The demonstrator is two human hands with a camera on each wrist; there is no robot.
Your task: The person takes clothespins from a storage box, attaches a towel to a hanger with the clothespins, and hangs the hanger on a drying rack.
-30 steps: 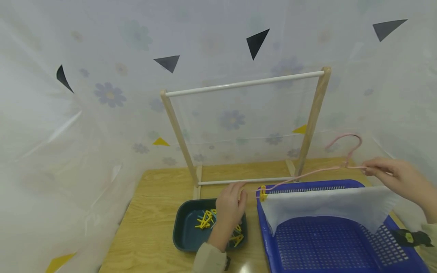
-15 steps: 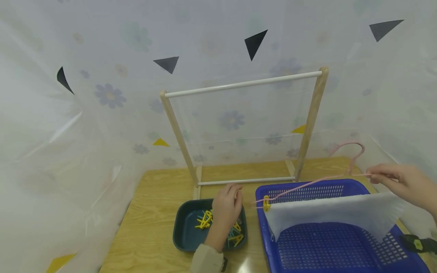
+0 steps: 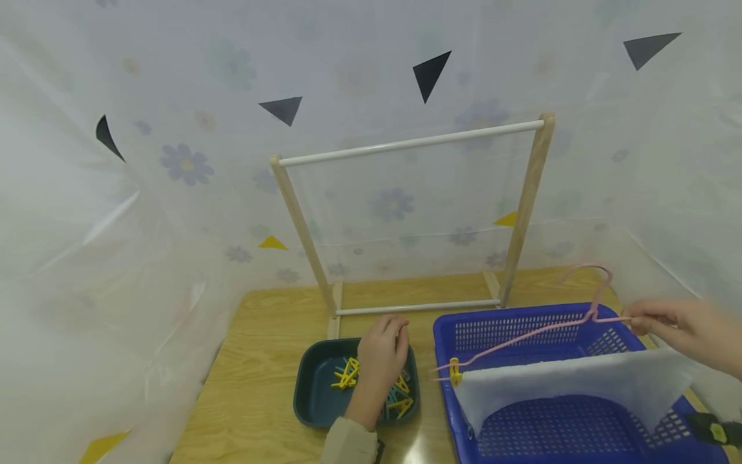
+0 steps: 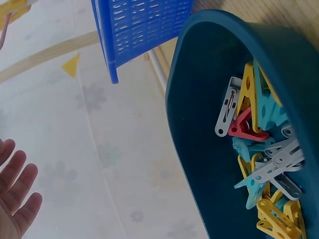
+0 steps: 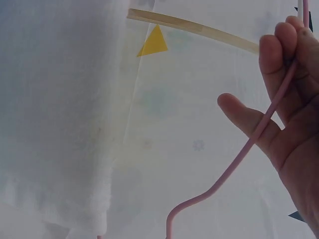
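Observation:
My right hand (image 3: 675, 325) pinches the right shoulder of a pink clothes hanger (image 3: 527, 335), its hook pointing up. A white cloth (image 3: 556, 380) hangs folded over the hanger's lower bar, and a yellow clothespin (image 3: 455, 372) is clipped at its left corner. In the right wrist view the hanger wire (image 5: 232, 167) crosses the palm between thumb and fingers. My left hand (image 3: 379, 361) hovers over a dark green bin (image 3: 310, 386) with loosely bent fingers; the left wrist view shows these fingers (image 4: 17, 199) apart and holding nothing. Yellow, teal, grey and red clothespins (image 4: 271, 149) lie in the bin.
A blue mesh basket (image 3: 443, 335) stands on the wooden table (image 3: 232, 386) under the hanger and cloth. Behind it rises a rack (image 3: 411, 143) with white rods and wooden posts. A flower-print plastic sheet (image 3: 191, 258) surrounds the table.
My right hand has lowered the hanger, cloth and clothespin toward the basket. My left hand has shifted slightly left and down, staying over the bin.

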